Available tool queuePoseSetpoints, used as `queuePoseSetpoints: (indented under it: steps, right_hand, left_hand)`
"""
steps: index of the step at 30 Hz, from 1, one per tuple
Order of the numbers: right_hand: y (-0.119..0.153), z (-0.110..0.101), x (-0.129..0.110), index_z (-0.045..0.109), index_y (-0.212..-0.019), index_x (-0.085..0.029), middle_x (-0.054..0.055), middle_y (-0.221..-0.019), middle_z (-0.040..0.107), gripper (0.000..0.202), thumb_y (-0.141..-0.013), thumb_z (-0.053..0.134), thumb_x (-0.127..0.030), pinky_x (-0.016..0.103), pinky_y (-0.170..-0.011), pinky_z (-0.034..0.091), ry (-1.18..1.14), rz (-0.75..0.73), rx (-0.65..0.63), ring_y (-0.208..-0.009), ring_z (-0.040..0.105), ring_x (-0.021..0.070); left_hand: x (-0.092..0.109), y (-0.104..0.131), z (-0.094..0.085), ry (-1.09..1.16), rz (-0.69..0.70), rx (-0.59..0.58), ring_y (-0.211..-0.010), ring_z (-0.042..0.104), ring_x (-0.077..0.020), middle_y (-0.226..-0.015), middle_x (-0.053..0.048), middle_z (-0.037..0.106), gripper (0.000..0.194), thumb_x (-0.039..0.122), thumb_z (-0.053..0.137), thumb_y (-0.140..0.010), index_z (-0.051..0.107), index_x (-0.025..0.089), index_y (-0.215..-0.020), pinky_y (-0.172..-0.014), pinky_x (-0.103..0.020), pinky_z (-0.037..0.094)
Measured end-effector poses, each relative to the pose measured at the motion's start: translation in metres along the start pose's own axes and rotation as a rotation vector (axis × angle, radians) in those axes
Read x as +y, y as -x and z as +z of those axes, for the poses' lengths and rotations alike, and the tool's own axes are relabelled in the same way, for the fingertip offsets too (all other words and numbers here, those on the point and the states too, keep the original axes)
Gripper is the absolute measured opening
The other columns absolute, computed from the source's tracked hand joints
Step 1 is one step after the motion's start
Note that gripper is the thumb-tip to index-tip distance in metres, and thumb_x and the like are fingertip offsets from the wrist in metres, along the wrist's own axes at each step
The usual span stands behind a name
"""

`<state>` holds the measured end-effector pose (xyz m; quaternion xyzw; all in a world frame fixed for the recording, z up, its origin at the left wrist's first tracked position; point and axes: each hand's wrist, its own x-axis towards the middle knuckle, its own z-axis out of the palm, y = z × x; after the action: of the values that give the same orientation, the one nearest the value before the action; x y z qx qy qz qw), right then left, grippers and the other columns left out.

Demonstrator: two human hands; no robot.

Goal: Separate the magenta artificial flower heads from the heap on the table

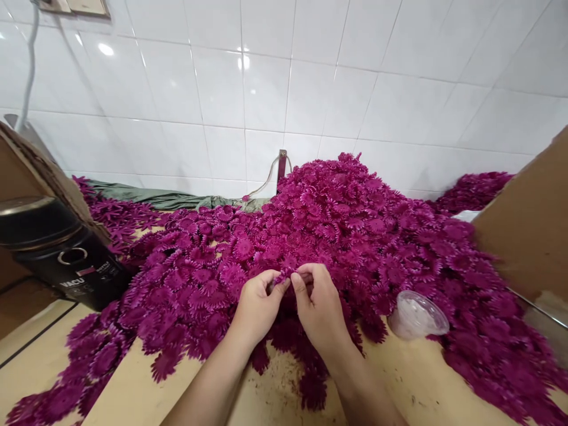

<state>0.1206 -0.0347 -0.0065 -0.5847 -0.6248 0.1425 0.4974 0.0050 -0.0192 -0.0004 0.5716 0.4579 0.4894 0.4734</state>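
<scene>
My left hand (pixel 261 299) is closed, its thumb and fingers pinching a small magenta artificial flower piece (pixel 285 274). Beside it, my right hand (pixel 318 299) has its thumb and forefinger pressed together at the right edge of the same piece. Both hands are close together, just above the near side of a large heap of magenta artificial flower pieces (pixel 337 213) with fringed, petal-like rims. Between the wrists, more of these pieces lie on the pale tabletop (pixel 284 390). The fingertips partly hide the held piece.
A clear plastic cup (pixel 417 315) with whitish contents leans among the flowers at right. At left stands a black vacuum flask (pixel 66 254) by a cardboard panel (pixel 39 160). Another cardboard panel (pixel 528 231) borders the right side. A white tiled wall (pixel 310 89) rises behind.
</scene>
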Motion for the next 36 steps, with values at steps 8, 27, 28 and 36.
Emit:
queuePoseSetpoints:
  steps: [8, 27, 28, 36]
  right_hand:
    - [-0.006, -0.006, -0.01, 0.055, -0.093, -0.02, 0.004, -0.087, 0.057, 0.02, -0.075, 0.056, -0.026, 0.029, -0.069, 0.047, -0.214, -0.05, -0.305, -0.077, 0.056, 0.0151]
    - [-0.075, -0.02, -0.012, 0.054, -0.073, -0.017, 0.001, -0.062, 0.057, 0.013, -0.073, 0.051, -0.03, 0.026, -0.054, 0.041, -0.139, 0.072, -0.129, -0.055, 0.051, 0.0129]
    - [-0.069, -0.02, -0.017, 0.056, -0.079, -0.016, 0.001, -0.066, 0.059, 0.017, -0.073, 0.052, -0.032, 0.026, -0.055, 0.042, -0.166, 0.066, -0.253, -0.058, 0.052, 0.0129]
    - [-0.061, -0.01, -0.009, 0.053, -0.057, -0.019, -0.002, -0.053, 0.052, 0.019, -0.074, 0.049, -0.027, 0.026, -0.054, 0.039, 0.026, -0.099, -0.164, -0.052, 0.047, 0.0127]
  left_hand:
    - [-0.008, -0.003, -0.004, 0.137, -0.014, 0.068, -0.057, 0.041, -0.0103, -0.055, 0.006, 0.043, 0.026, 0.039, 0.057, -0.068, 0.048, 0.017, -0.057, -0.058, -0.022, 0.037]
    - [-0.012, 0.002, -0.004, 0.326, 0.005, 0.073, -0.054, 0.033, -0.008, -0.055, 0.007, 0.035, 0.032, 0.044, 0.059, -0.067, 0.041, 0.019, -0.06, -0.053, -0.02, 0.033]
    - [-0.012, 0.002, -0.004, 0.328, 0.002, 0.066, -0.055, 0.034, -0.0083, -0.057, 0.006, 0.037, 0.032, 0.045, 0.059, -0.067, 0.042, 0.019, -0.06, -0.055, -0.02, 0.034]
    - [-0.013, 0.002, -0.002, 0.387, -0.031, 0.059, -0.055, 0.036, -0.0078, -0.056, 0.007, 0.04, 0.034, 0.047, 0.061, -0.065, 0.045, 0.018, -0.058, -0.055, -0.02, 0.036]
